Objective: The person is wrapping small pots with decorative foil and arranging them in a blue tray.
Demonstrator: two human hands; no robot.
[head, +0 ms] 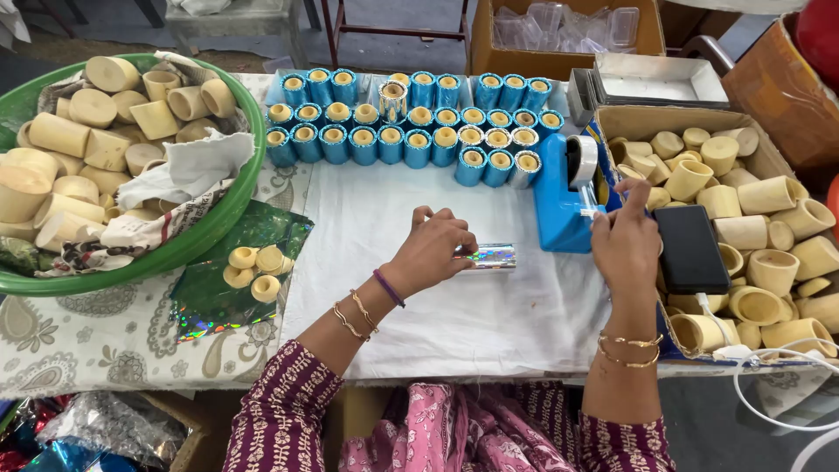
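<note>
Nearest us we see a lap in pink patterned cloth point(454, 433), cut off by the lower edge, and two maroon printed sleeves. Crumpled foil scraps point(105, 428) lie low at the left, half out of view. Above them the surface point(454, 323) is covered by a white sheet, with a paisley cloth point(79, 336) to its left.

On the white sheet the left hand point(433, 249) presses down on a small roll wrapped in shiny holographic foil point(488, 256); the fingers lie curled over its left end, so we cannot tell how much of it they grip. The right hand point(625, 240) is well apart from it, fingers pinched at the blue tape dispenser point(559, 197); whether it holds tape we cannot make out.

A green foil sheet point(232, 275) carries a few pale caps. To the right, a cardboard box of pale hollow cylinders point(769, 227) bears a black phone point(690, 249) with a white cable trailing off the frame.

Farther back stand rows of blue-wrapped cylinders point(411, 131). At the left a green basin point(175, 249) holds more pale cylinders and a rag, its far side cropped. Beyond are a metal tray point(660, 83), a carton of clear plastic point(564, 31) and bare floor; the room's upper part is out of sight.
</note>
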